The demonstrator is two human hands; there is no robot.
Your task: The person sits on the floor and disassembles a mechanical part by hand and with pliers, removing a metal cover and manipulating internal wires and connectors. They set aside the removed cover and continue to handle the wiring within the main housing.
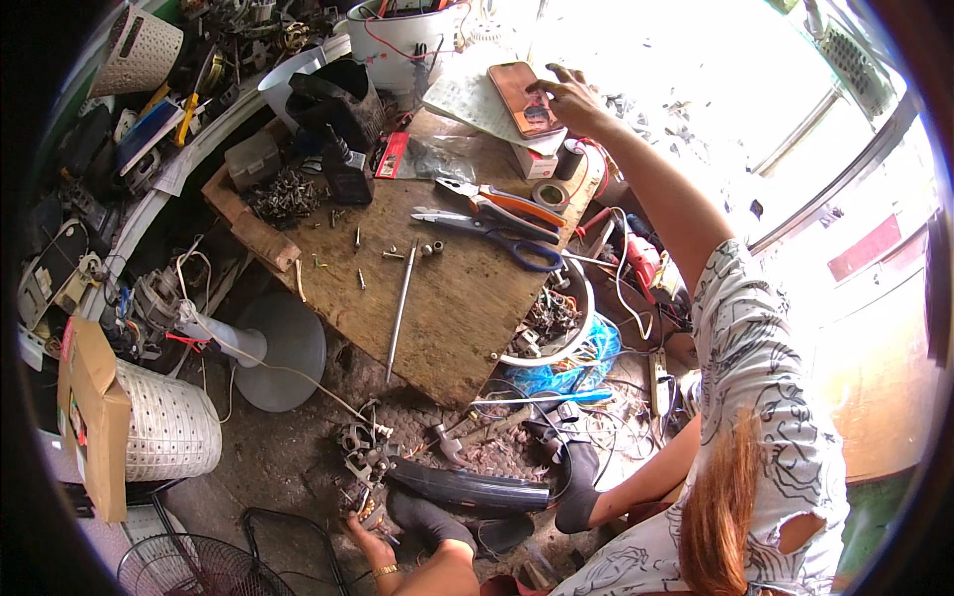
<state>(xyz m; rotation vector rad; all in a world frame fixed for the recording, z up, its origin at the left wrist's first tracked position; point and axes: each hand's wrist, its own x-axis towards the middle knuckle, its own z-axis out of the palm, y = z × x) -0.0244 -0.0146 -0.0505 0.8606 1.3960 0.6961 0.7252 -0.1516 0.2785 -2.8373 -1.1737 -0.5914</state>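
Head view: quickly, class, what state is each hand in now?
Left hand: at the metal parts; whether it grips cannot be told.
Right hand: open, holding nothing, fingers over the phone.

Pliers [502,203], scissors [484,227], a metal rod [401,313], a roll of tape [563,199], a black bottle [348,177] and a heap of screws [287,198] are being carried by a wooden table [452,308].

Middle open, far side crowded

On my feed, bare tabletop [462,308] gives passage between the metal rod [401,313] and the scissors [482,228]. Beyond, the pliers [497,202] bar my low path to the phone [515,92]; right of the left hand [370,546], a curved black tube [467,485] blocks me.
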